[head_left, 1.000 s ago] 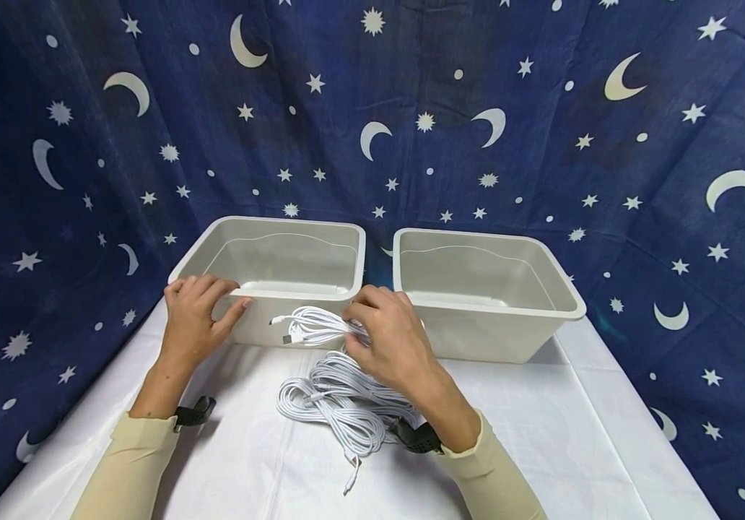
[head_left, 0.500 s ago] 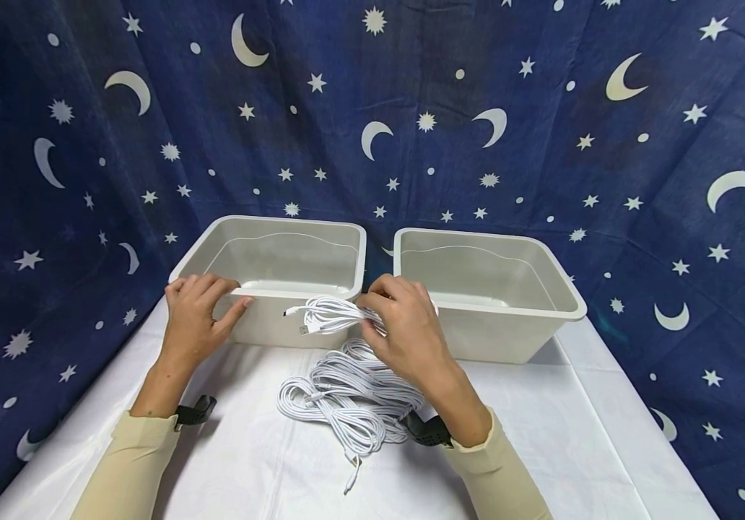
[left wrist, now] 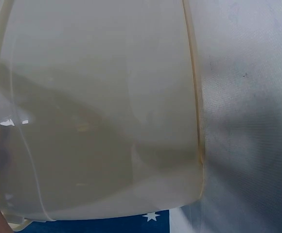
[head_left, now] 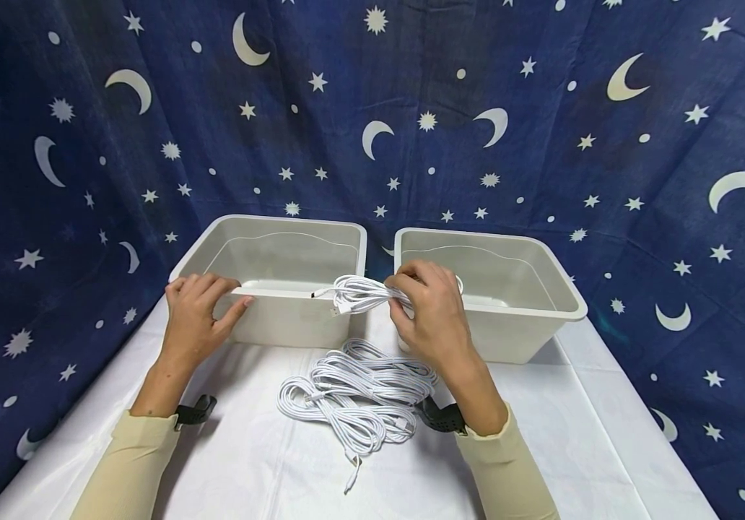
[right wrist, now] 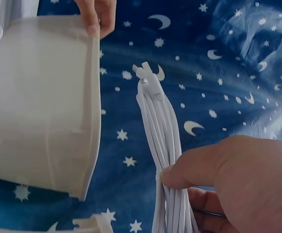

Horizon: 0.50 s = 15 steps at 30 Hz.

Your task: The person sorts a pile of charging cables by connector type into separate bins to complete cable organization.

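In the head view my right hand (head_left: 434,310) pinches a coiled white USB cable (head_left: 361,295) in front of the gap between two bins, its plug ends pointing left. The right wrist view shows thumb and fingers round the middle of this cable bundle (right wrist: 163,131). My left hand (head_left: 197,310) grips the front rim of the left grey bin (head_left: 301,321), fingers over the rim and thumb outside. Below the right hand, several more coiled white cables (head_left: 359,397) lie in a pile on the white cloth. The left wrist view mostly shows the bin's outer wall (left wrist: 102,107).
The right grey bin (head_left: 502,336) stands beside the left one, with a narrow gap between them. A white cloth (head_left: 541,448) covers the table. A blue curtain (head_left: 372,94) with moons and stars hangs behind and at both sides.
My right hand has moved up and to the right with the coiled cable, away from the pile and toward the right bin. The left hand stays on the left bin's rim.
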{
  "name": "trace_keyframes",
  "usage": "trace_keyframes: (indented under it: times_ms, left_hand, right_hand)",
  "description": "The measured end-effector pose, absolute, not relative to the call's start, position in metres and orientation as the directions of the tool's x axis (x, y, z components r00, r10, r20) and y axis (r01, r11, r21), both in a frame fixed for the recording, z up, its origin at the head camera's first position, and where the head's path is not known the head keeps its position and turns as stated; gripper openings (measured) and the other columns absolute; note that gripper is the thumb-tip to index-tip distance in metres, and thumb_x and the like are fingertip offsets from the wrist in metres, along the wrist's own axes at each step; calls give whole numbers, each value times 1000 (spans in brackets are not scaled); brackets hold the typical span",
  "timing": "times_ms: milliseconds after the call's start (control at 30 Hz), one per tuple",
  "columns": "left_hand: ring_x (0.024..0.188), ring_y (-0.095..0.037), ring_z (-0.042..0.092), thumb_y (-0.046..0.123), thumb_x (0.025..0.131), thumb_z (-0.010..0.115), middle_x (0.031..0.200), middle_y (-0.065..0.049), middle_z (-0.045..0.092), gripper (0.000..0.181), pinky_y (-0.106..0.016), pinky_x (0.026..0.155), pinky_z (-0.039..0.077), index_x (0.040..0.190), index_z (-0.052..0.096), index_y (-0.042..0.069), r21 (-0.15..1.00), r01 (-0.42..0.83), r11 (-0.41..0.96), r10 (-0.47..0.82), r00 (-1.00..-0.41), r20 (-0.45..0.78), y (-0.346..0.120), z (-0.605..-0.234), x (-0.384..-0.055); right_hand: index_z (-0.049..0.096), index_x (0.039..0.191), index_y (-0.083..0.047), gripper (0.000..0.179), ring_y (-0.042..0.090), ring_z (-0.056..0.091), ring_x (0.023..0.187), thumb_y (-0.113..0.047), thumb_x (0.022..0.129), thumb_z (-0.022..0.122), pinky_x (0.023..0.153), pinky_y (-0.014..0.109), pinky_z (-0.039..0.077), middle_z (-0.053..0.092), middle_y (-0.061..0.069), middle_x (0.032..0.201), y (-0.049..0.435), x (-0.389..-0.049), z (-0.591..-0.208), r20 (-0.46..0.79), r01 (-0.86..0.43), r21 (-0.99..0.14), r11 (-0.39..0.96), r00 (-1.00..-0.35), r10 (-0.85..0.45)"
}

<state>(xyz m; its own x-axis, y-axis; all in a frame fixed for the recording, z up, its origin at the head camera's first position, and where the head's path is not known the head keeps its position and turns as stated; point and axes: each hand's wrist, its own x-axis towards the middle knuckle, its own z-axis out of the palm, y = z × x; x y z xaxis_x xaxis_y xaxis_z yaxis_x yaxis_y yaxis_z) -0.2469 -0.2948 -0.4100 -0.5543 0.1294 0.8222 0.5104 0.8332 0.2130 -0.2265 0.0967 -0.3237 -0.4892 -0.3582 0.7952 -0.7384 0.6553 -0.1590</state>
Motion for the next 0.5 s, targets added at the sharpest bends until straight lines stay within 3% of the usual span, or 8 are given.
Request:
trace_keyframes:
  times_ms: [500]
  left_hand:
    - [93,-37,56,29,89,82,97,-11,69,29,-65,100,27,105,74,5,209,510,835,130,-551,824,-294,-411,-248]
  right_hand:
    - [80,100,-3,19,36,66,102,2,82,79,94,56,44,70,14,106,130,-247,-324,812,-667,-215,713,-528,-250]
